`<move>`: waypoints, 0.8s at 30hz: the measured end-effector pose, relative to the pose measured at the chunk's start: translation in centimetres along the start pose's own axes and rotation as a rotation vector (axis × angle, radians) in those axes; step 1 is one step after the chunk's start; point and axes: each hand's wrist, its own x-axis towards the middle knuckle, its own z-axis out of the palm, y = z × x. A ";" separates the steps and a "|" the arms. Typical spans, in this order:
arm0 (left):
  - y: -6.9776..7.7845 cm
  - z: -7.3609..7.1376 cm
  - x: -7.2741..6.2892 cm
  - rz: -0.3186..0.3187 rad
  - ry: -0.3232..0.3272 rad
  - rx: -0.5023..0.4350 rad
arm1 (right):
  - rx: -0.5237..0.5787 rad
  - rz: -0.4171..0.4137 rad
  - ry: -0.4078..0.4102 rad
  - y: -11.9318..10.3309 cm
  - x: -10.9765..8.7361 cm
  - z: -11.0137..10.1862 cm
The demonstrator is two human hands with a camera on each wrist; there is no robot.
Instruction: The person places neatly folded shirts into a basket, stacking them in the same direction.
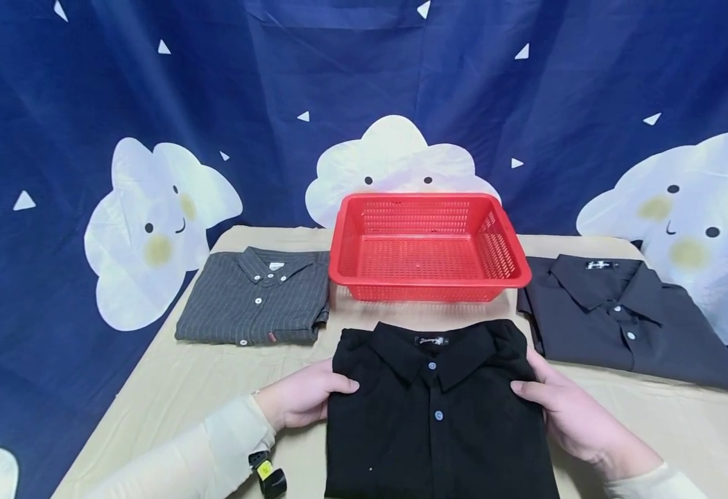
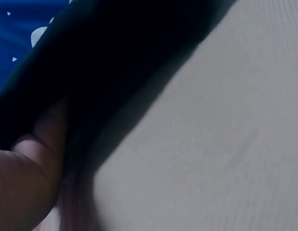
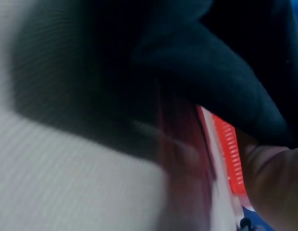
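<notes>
A folded black shirt (image 1: 383,416), collar toward the basket, is held by its two sides in the head view. My left hand (image 1: 304,394) grips its left edge, thumb on top and fingers underneath. On the opposite edge my right hand (image 1: 573,412) pinches the cloth the same way. Dark cloth (image 2: 125,57) fills the upper part of the left wrist view, with the left thumb (image 2: 38,159) against it. In the right wrist view the shirt (image 3: 221,72) hangs over the table, and the right thumb (image 3: 274,178) lies along it.
A red plastic basket (image 1: 429,292) stands at the back middle of the beige table (image 1: 170,409). To its left lies a folded grey striped shirt (image 1: 227,305), to its right a folded dark grey shirt (image 1: 588,333). A blue curtain (image 1: 264,83) with clouds hangs behind.
</notes>
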 end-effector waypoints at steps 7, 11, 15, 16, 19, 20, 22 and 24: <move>0.4 -0.1 -0.4 0.011 0.023 0.057 | -0.051 -0.035 0.023 -0.8 0.0 0.1; 0.7 -0.1 -0.6 0.025 0.019 0.066 | -0.098 -0.051 0.050 -1.2 0.0 0.2; 1.1 -0.1 -0.9 0.043 0.016 0.082 | -0.117 -0.070 0.059 -1.8 -0.1 0.3; 1.3 0.0 -1.0 0.048 0.021 0.092 | -0.111 -0.075 0.052 -1.9 -0.2 0.3; 1.9 0.1 -1.3 0.066 0.030 0.125 | -0.108 -0.089 0.031 -2.4 -0.2 0.4; 2.2 0.2 -1.4 0.069 0.033 0.135 | -0.111 -0.092 0.028 -2.5 -0.2 0.4; 2.7 0.3 -1.6 0.074 0.030 0.146 | -0.125 -0.100 0.026 -2.8 -0.2 0.4; 3.1 0.4 -1.7 0.078 0.021 0.154 | -0.151 -0.108 0.033 -3.2 -0.2 0.4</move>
